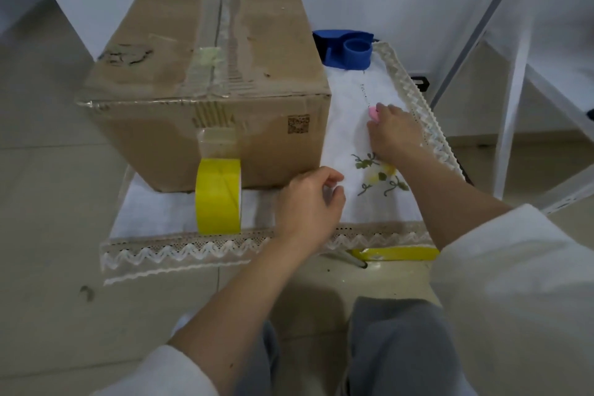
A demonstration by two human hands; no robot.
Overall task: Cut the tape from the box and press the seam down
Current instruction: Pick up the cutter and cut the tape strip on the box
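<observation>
Your right hand (393, 128) grips the pink cutter (373, 112) (presumably for the tape (218, 194) hanging off the box (205, 74)); your left hand (308, 202) hovers loosely curled, holding nothing.

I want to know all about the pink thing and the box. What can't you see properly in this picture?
Head view only:
- Pink thing: mostly covered by the right hand, so what it is stays unclear.
- Box: its dark printed square is too blurred to read.
- Blue dispenser: its left part is hidden behind the box.
- Left hand: fingers curled; anything held is not visible.
- Yellow tape roll: still attached to the box by clear tape.
</observation>
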